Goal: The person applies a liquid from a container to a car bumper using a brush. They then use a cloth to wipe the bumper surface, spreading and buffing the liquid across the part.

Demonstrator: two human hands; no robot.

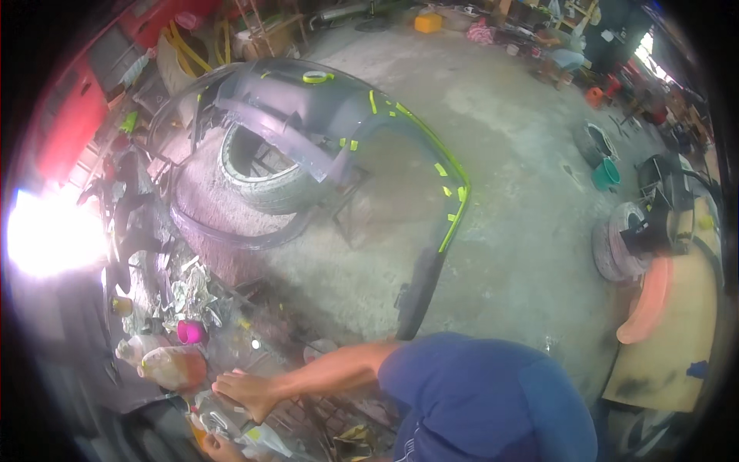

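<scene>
My bare right forearm, below a blue short sleeve, crosses the lower middle. My right hand is closed, its fingers bent over something pale I cannot make out. Below it, my left hand is partly cut off; its grip is unclear. Pale plastic and scraps lie around both hands. Nearby are a plastic jug with amber contents and a magenta cup.
A dark car bumper with yellow-green tape stands over a grey tyre on the concrete floor. Tyres, a teal bucket and a wooden board line the right. Crumpled paper and a glaring light fill the left.
</scene>
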